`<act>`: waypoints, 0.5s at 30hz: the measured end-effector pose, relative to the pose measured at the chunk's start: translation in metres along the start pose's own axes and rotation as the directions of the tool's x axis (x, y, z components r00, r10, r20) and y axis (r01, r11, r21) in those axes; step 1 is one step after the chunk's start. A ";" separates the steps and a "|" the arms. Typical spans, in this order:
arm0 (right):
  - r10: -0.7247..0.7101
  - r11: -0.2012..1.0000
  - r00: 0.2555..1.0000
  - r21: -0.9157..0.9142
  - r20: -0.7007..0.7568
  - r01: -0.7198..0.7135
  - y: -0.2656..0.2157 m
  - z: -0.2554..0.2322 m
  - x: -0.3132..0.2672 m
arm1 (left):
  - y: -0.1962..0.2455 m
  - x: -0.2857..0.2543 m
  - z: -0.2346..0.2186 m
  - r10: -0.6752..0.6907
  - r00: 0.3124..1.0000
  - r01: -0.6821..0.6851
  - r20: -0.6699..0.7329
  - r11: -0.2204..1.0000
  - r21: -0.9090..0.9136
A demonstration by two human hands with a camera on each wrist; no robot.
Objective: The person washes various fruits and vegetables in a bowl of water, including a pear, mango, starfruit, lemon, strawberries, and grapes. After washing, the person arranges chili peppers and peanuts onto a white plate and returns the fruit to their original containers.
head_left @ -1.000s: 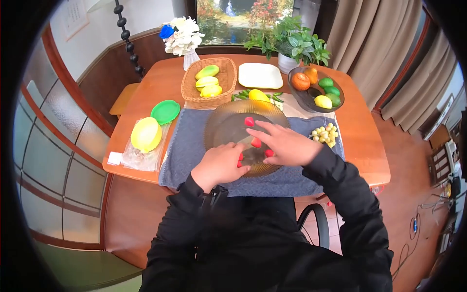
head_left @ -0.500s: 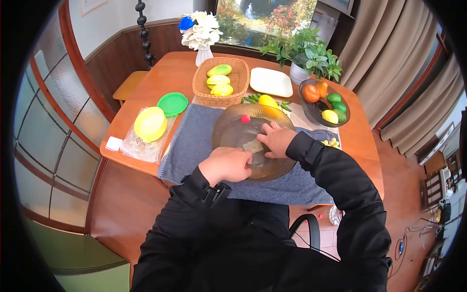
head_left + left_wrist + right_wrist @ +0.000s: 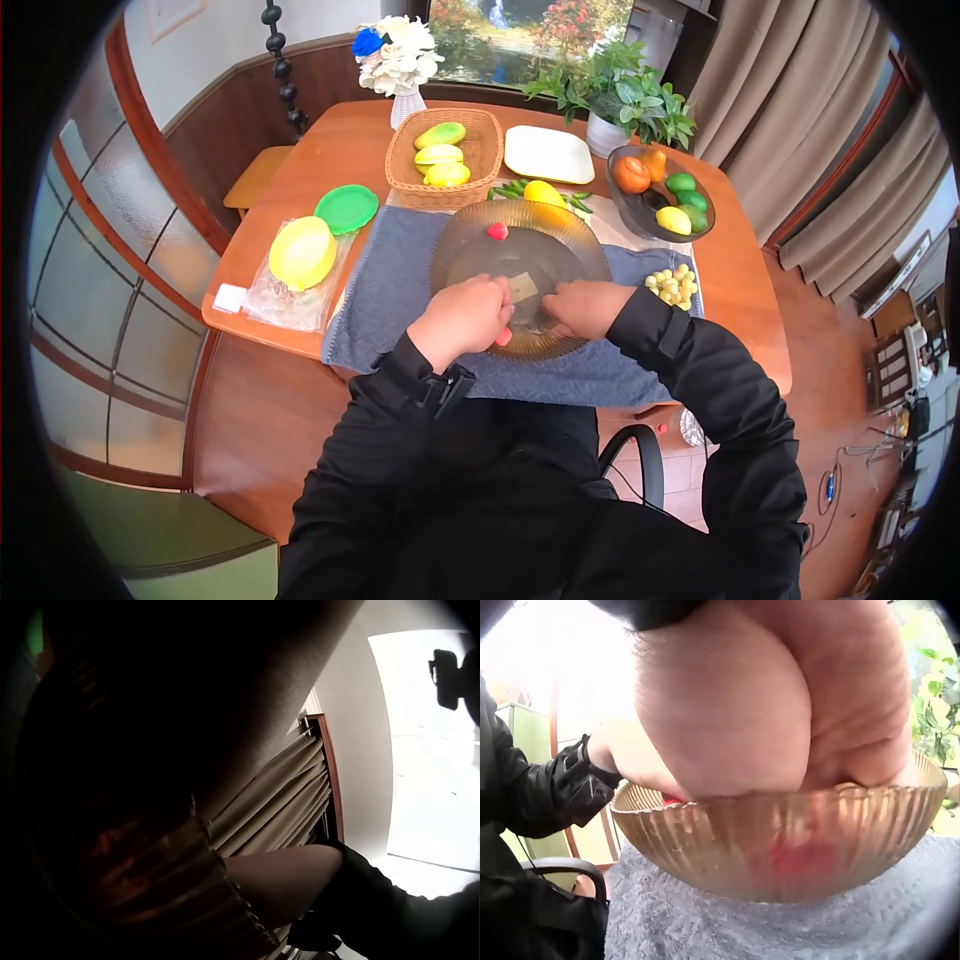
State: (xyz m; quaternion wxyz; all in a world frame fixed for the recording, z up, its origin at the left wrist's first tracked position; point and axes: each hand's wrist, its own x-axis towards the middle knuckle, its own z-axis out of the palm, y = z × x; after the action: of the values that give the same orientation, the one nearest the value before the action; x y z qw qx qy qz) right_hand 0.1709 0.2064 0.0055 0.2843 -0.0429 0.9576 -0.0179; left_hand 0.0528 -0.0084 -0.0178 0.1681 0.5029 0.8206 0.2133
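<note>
A large amber ribbed glass bowl point(image 3: 450, 245) stands on a blue-grey towel point(image 3: 385, 275). My left hand point(image 3: 465, 318) is over its near left side with fingers curled round a small red fruit point(image 3: 503, 337), part of which shows below the hand. Inside the bowl, my right hand point(image 3: 590, 306) reaches down with bent fingers, its fingertips hidden. Through the glass in the right wrist view, a blurred red patch point(image 3: 802, 855) shows below that hand; I cannot tell whether it is held. Another red fruit point(image 3: 498, 231) lies toward the bowl's far side.
Behind the bowl are a wicker basket point(image 3: 490, 130) of yellow-green fruit, a white tray point(image 3: 548, 153) and a yellow fruit point(image 3: 543, 193) among green peppers. A dark fruit bowl point(image 3: 640, 222) and grapes point(image 3: 672, 286) are at right. Left lie a yellow bowl point(image 3: 303, 253) and green plate point(image 3: 346, 208).
The right hand has gone from spread fingers above the bowl to bent fingers down inside it. My left hand has curled further. Several red fruits seen among the fingers earlier are now mostly hidden.
</note>
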 end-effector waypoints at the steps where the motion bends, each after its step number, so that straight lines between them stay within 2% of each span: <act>1: -0.026 0.998 0.999 0.051 -0.035 0.028 -0.001 0.002 0.000 | -0.002 0.000 0.003 0.041 0.997 -0.039 -0.060 0.999 0.032; 2: -0.022 0.998 0.999 0.058 -0.040 0.024 -0.002 0.005 0.000 | -0.004 0.000 0.004 0.046 0.997 -0.044 -0.054 0.998 0.038; 4: -0.039 0.976 0.969 0.197 -0.246 0.089 -0.009 0.013 -0.004 | -0.003 0.001 0.006 0.038 0.990 -0.045 -0.133 0.998 -0.049; 5: -0.035 0.975 0.968 0.202 -0.249 0.087 -0.015 0.016 -0.005 | -0.005 0.001 0.007 0.043 0.991 -0.049 -0.128 0.998 -0.045; 7: 0.035 0.951 0.906 0.292 -0.422 0.099 -0.028 0.024 -0.009 | -0.008 0.000 0.006 0.083 0.982 -0.101 -0.168 0.990 -0.101; 12: 0.056 0.892 0.862 0.414 -0.503 0.183 -0.054 0.031 -0.004 | 0.000 -0.003 -0.002 0.061 0.991 -0.070 -0.118 0.995 -0.072; 14: 0.068 0.894 0.905 0.428 -0.419 0.131 -0.058 0.027 -0.005 | -0.003 -0.002 0.001 0.062 0.992 -0.069 -0.114 0.996 -0.058; 15: 0.076 0.890 0.901 0.437 -0.428 0.132 -0.059 0.025 -0.005 | -0.005 0.001 0.002 0.059 0.991 -0.067 -0.120 0.996 -0.067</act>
State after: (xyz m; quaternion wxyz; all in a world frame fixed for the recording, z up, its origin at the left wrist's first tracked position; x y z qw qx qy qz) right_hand 0.1928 0.1477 -0.0093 0.0657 0.0156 0.9646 -0.2550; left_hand 0.0498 -0.0092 -0.0225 0.1303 0.5087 0.8048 0.2767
